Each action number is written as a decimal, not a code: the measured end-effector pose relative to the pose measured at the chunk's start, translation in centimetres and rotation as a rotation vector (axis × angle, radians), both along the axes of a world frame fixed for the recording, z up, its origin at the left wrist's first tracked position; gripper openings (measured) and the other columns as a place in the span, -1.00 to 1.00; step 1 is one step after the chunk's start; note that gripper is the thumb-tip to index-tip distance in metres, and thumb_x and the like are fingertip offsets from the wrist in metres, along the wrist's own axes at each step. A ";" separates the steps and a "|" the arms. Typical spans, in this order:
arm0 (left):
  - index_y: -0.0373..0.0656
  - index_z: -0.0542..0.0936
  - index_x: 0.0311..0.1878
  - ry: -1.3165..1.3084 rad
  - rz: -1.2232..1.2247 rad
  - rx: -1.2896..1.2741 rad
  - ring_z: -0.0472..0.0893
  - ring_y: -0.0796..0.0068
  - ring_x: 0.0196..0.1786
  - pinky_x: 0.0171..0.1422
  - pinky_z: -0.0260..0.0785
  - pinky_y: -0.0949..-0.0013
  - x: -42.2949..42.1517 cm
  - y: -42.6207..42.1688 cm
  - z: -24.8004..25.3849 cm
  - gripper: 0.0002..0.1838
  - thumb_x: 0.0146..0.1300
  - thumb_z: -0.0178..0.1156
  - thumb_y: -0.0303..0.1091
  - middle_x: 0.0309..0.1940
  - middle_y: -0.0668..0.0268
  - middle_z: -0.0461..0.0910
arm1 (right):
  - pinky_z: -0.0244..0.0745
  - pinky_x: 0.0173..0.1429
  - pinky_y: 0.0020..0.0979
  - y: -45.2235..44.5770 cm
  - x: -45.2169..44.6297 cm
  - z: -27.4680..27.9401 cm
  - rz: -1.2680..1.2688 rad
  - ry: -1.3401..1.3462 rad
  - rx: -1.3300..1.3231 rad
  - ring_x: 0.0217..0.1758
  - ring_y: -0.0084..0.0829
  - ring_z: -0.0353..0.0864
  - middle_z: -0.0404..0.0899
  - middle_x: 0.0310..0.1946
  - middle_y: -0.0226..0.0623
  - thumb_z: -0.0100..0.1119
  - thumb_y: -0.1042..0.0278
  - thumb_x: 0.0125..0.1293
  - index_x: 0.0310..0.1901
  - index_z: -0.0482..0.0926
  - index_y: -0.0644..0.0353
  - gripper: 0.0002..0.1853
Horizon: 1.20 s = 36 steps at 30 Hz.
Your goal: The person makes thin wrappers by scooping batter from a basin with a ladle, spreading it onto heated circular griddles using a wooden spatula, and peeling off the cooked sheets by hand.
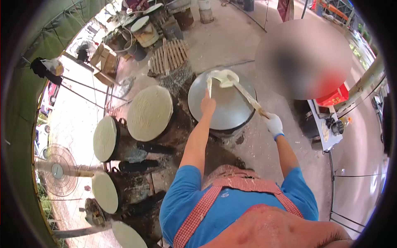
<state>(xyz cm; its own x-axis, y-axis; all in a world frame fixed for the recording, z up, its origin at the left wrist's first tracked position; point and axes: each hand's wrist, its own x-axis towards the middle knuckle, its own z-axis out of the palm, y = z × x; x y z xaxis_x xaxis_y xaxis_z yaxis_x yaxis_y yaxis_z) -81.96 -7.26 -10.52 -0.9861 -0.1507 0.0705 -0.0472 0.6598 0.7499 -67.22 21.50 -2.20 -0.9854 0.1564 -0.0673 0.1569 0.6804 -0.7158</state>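
Note:
In front of me stands a round grey metal griddle on a drum-like base. My left hand, bare, is closed around a narrow, pale scraper that points away from me over the griddle. My right hand, in a white glove, grips the brown end of a long-handled paddle. The paddle is coated in pale batter, and its head lies over the far part of the griddle. A lump of pale batter sits around the paddle head, close to the scraper tip.
Several drums topped with pale round sheets stand to my left, including a large one. A wooden slatted rack stands beyond them. A fan is at far left. On the right are a side table and a red container.

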 end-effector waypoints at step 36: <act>0.02 0.14 0.34 -0.077 0.027 0.269 0.34 0.65 -0.57 -0.52 0.24 0.53 24.1 -12.6 0.6 -0.27 0.01 -0.03 -0.59 -0.30 0.33 0.50 | 0.07 -0.67 -0.56 -9.5 -4.8 -5.3 0.039 -0.289 -1.107 -0.75 -0.62 0.25 0.35 -0.73 -0.46 0.15 0.38 0.10 -0.39 0.55 0.26 -0.87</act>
